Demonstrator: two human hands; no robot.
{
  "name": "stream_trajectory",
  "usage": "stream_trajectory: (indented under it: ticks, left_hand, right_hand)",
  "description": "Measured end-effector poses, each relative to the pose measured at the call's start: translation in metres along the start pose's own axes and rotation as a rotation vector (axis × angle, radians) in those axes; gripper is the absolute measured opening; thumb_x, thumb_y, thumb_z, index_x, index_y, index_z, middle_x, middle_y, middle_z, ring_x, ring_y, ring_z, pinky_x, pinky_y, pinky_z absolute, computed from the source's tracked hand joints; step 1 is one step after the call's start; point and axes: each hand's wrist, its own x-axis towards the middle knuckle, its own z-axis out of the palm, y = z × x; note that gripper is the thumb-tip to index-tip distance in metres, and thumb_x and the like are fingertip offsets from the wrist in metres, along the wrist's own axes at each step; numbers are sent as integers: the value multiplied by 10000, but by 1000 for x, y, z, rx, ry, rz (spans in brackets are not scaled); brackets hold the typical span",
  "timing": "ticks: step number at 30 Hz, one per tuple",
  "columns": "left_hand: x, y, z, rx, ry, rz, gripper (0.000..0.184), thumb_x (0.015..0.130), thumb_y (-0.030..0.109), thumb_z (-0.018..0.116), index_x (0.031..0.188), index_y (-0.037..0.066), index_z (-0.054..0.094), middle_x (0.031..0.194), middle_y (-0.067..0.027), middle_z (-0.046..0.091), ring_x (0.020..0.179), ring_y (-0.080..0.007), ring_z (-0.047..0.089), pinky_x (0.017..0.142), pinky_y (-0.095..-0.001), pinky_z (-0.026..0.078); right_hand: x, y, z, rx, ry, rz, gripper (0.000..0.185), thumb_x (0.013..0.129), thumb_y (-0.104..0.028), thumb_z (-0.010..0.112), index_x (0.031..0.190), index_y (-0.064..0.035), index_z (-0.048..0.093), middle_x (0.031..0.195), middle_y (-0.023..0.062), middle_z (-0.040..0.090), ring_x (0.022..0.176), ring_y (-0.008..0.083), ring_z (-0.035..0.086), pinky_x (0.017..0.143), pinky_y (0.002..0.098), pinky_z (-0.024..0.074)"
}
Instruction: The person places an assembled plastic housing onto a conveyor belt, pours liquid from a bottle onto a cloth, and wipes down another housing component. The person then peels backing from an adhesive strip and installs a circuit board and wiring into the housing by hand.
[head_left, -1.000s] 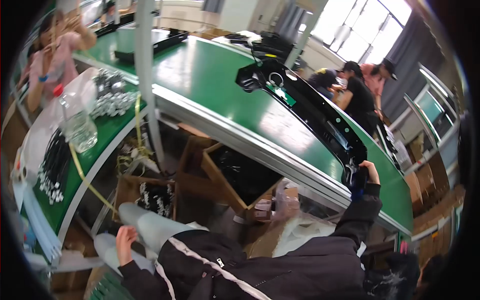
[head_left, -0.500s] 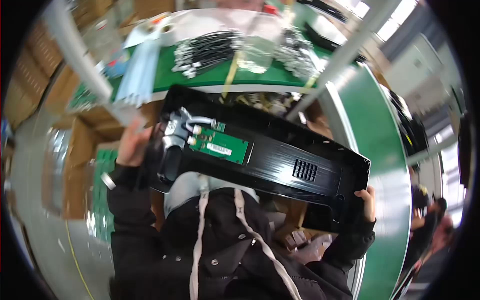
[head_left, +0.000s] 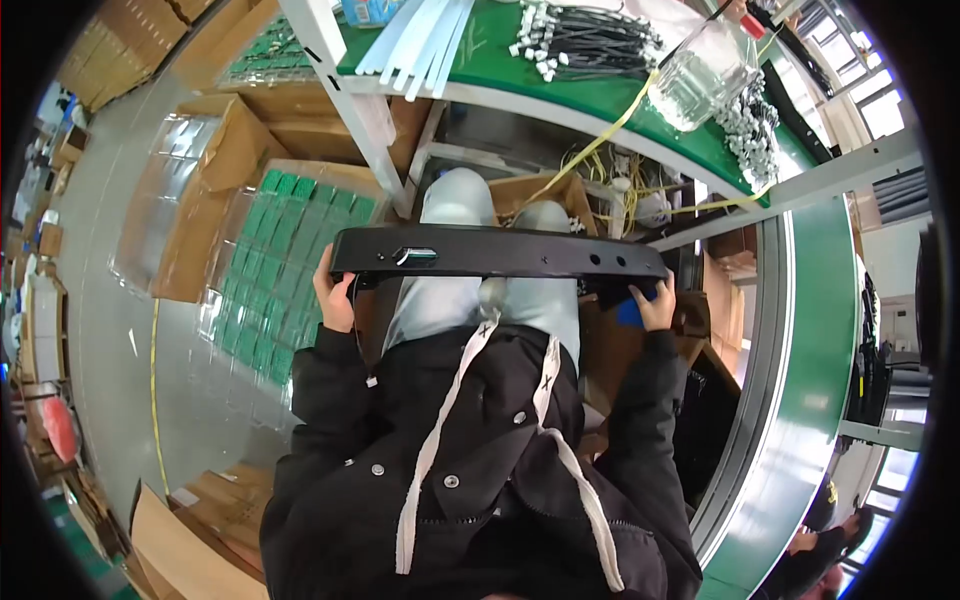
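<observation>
A long black plastic housing point(head_left: 500, 252) is held level above my lap, with its narrow edge facing up. That edge shows a small slot near the left end and several round holes towards the right. My left hand point(head_left: 336, 292) grips the left end, fingers behind it and thumb in front. At the other end my right hand point(head_left: 655, 298) holds the housing between thumb and fingers. The green circuit board inside is hidden from this angle.
Ahead, a green bench point(head_left: 590, 95) bears black cables point(head_left: 600, 42), pale tubes point(head_left: 415, 45) and a plastic bottle point(head_left: 695, 85). Green boards in plastic trays point(head_left: 290, 260) lie at my left beside cartons. A green conveyor point(head_left: 805, 360) runs along the right; a person point(head_left: 810, 550) is beyond it.
The housing came off the conveyor, first in my right hand alone, then in both. Since then it has turned from showing its inside to showing its edge. My view has swung left and down.
</observation>
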Motion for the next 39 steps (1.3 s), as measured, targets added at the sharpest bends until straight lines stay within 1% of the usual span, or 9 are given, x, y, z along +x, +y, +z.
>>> stream_trajectory:
  ticks: [4,8,13,20,25,27,30,31,39]
  left_hand:
    - [-4,-14,-7,-44,-18,102,502,750,70,575,1210,-106,483,1132,-124,575,1052,-194,537,912,-292,399]
    - [-7,-4,5,15,-107,174,664,725,436,593,1123,-93,544,1053,-140,607,980,-202,580,857,-300,438]
    - [-8,9,21,97,-134,246,817,722,637,521,1088,-93,556,1035,-164,631,962,-231,606,849,-332,459]
    - [-23,28,37,103,-73,141,955,683,766,502,1084,-99,554,1055,-197,626,989,-250,604,880,-354,459]
    - [-33,77,98,1741,92,242,543,885,427,478,1059,-78,575,1039,-181,624,990,-255,605,874,-349,466]
    - [-29,69,87,1576,58,281,525,897,414,488,1061,-77,575,1044,-186,626,989,-261,607,872,-347,467]
    - [-17,7,31,67,-101,246,720,813,577,532,1082,-90,564,1066,-214,632,985,-275,612,872,-344,469]
    - [-16,8,32,139,-40,67,982,681,783,512,1095,-107,548,1065,-213,634,996,-270,610,869,-355,468]
    - [-13,3,31,109,-134,206,1073,633,856,494,1109,-105,539,1081,-208,628,996,-264,608,869,-354,467]
  right_hand:
    - [-6,4,-56,-128,33,-11,246,606,-36,752,817,-73,630,984,120,574,987,307,557,868,378,439]
    - [-7,-127,-96,349,266,230,752,677,-10,708,1328,-67,336,1247,130,422,1111,253,463,1014,375,323]
    - [10,-240,-2,356,25,-38,346,690,-26,675,1017,-14,562,1075,144,565,982,269,565,893,353,428]
    - [-6,-359,91,403,-229,-159,356,665,-33,694,995,-72,566,1004,126,521,892,338,586,732,400,501]
    - [-24,-400,122,427,-310,-491,375,591,15,622,944,-62,525,991,89,519,817,283,581,690,367,500]
    - [-19,-384,115,461,-274,-446,349,593,14,640,918,-71,545,990,96,549,832,281,594,673,371,506]
    - [1,-327,88,295,-279,-252,376,586,6,676,936,-80,567,991,110,567,871,298,598,671,379,507]
    - [7,-298,82,244,-212,-235,353,605,-46,709,922,-101,565,980,83,574,893,277,596,654,376,516]
    - [15,-169,25,-189,211,124,379,642,39,653,986,-88,556,990,125,542,916,355,575,779,406,498]
